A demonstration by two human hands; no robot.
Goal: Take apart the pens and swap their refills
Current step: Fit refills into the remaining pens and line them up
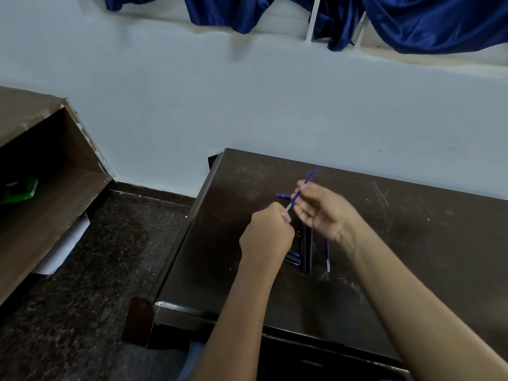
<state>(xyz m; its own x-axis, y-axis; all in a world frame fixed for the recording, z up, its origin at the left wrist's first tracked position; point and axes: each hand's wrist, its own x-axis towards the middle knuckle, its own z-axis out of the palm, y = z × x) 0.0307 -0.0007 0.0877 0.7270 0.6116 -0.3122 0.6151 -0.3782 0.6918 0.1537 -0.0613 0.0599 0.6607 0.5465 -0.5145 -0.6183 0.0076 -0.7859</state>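
Both the left hand [268, 235] and right hand [323, 209] pinch a blue refill [302, 188] slanting up-right.

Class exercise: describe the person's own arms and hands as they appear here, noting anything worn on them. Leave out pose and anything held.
Both forearms are bare to the frame's edge: no sleeves, watch, bracelets or gloves visible. The left hand and the right hand show no rings, though the right hand is slightly motion-blurred.

Scratched, semi-glossy dark wood table [384, 243]; blue refill [302, 187] probably plastic.
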